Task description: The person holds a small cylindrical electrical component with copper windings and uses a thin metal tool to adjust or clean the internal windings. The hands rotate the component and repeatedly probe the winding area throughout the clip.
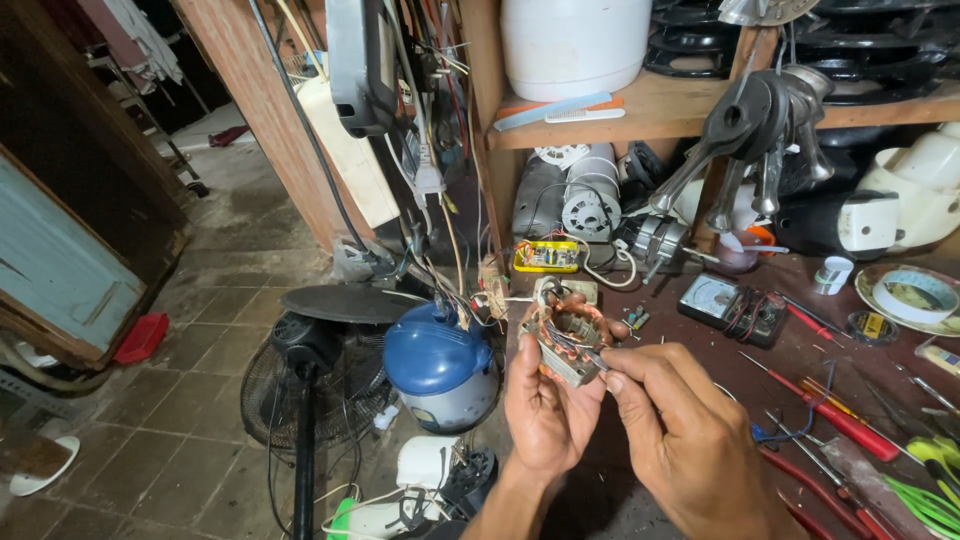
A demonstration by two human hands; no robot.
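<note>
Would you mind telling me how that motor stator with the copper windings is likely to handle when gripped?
The stator in the left hand is probably heavy for its size, given its metal core. Its squared block likely won't roll. The thin copper windings look fragile.

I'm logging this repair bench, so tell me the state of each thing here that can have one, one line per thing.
Motor stator: held up off the bench, copper windings exposed.
Left hand: closed around the stator from below.
Right hand: pinching a thin metal tool against the stator.
Multimeter: lying flat on the bench, leads attached.
Red screwdriver: lying loose on the bench.
Pedestal fan: standing on the floor, guard on.
Tape roll: resting on a plate.
</note>
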